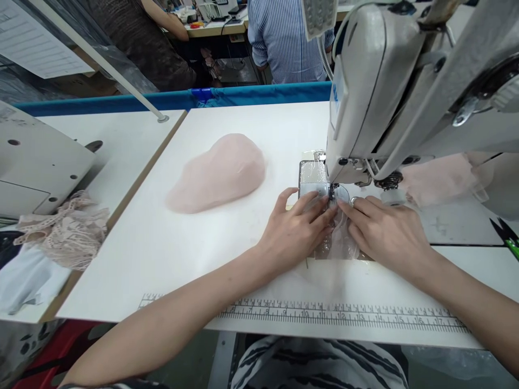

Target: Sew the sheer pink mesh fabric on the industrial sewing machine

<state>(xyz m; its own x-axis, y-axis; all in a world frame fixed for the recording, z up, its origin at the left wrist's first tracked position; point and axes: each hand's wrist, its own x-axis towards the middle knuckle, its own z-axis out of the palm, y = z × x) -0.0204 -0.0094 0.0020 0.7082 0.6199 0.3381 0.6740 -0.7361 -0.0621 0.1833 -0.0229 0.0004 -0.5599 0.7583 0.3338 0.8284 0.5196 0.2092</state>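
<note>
A white sewing machine [359,92] stands over the table, its presser foot [331,192] down near my fingertips. Thin, sheer pale fabric [338,246] runs from beneath the foot toward the table's front edge. My left hand [298,227] lies left of the needle with fingers spread, pressing on the fabric and machine plate. On the other side, my right hand [383,229] has its index finger stretched to the foot and the other fingers bent in on the fabric; its thumb is hidden. A ring shows on one right finger.
A pile of pale pink cut pieces [227,175] lies left on the white table. More pink fabric [440,178] is right of the needle, near green-handled snips [508,237]. A printed ruler [324,313] runs along the front edge. Two people sit beyond the blue cloth edge [263,94].
</note>
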